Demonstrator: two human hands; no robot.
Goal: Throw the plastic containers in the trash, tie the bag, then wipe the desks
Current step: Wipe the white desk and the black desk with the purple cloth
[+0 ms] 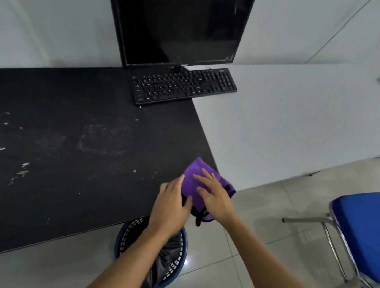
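Spanning the left and centre of the view, a black tabletop (60,157) carries pale specks and smears (23,172) on its left part and a faint ring-shaped mark (104,140) near its middle. A white tabletop (298,120) abuts its right edge. Pale floor tiles (256,249) fill the lower right.

A dark, unlit monitor (181,24) stands at the back. A small mark on its lower bezel is too small to read. A chair with a blue seat (364,234) and metal legs stands on the floor at the right, well apart from the black tabletop. A black keyboard (184,85) lies in front of the monitor, straddling the seam between the two tabletops. Its key legends are too fine to read.

A blue lattice basket (117,246) stands on the floor, partly under the near edge of the black tabletop. It holds a black bag (167,257), which is partly hidden by the left forearm.

A purple cloth (196,169) with dark edging lies at the near right corner of the black tabletop, one end hanging over the edge. The right hand (214,197) presses flat on it, fingers straight and spread. The left hand (171,205) lies against its left side, fingers extended and thumb resting on the cloth.
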